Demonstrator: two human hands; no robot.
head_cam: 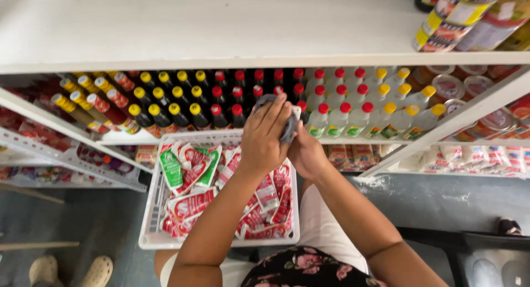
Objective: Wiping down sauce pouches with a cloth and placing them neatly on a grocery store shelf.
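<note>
From the head camera we look down on a shop shelf [232, 61] with both our hands raised in front of its lower tier. Our left hand [264, 138] lies on top, its fingers [273, 113] curled down over a grey cloth [287, 128], which bunches between the two hands just before the row of bottles. Our right hand [307, 154] sits underneath and a little to the right, its grip closed around the lower part of the same cloth; whether anything else is wrapped inside the cloth we cannot tell. Behind the hands stand dark bottles [221, 99] with yellow and red caps, and to their right clear bottles [353, 113] capped red and yellow, all packed close in rows. Further right are jars [450, 88] with clear lids. Below our forearms a white basket [152, 226] holds a heap of red, white and green sachets [190, 176], lying loosely over one another. At the top right corner several cans [447, 19] lie on the upper shelf. On the left a slotted metal rack [66, 160] slants away with packets on it. The floor [99, 220] is grey, and a pair of pale clogs [72, 271] shows at the lower left edge. A floral garment [303, 267] shows at the bottom.
</note>
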